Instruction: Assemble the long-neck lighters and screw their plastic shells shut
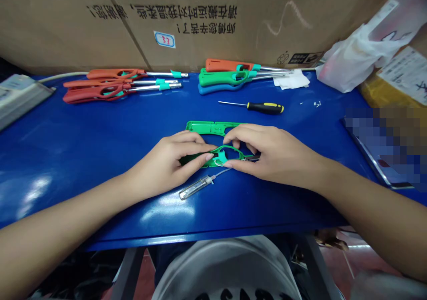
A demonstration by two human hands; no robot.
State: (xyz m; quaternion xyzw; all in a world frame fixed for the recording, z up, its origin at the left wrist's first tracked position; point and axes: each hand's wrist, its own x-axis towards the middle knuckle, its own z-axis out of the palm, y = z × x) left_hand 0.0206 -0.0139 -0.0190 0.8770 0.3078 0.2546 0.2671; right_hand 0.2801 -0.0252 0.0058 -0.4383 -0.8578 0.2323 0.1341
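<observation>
A green lighter body [230, 151] with a teal trigger lies on the blue table [83, 144] in the middle. My left hand [173, 160] pinches its left end, fingers closed round it. My right hand [267, 151] grips its right part, thumb and fingers pressed on the trigger ring. A second green shell half [205, 127] lies just behind my hands. A clear gas tube with a thin hose [196, 188] rests in front of them, touching neither hand.
Red long lighters [110, 86] lie at the back left; orange, green and blue ones [230, 75] are stacked at the back middle. A yellow-black screwdriver [263, 108] lies behind the hands. Cardboard boxes [187, 20] wall the back. White plastic bag [353, 60] at right.
</observation>
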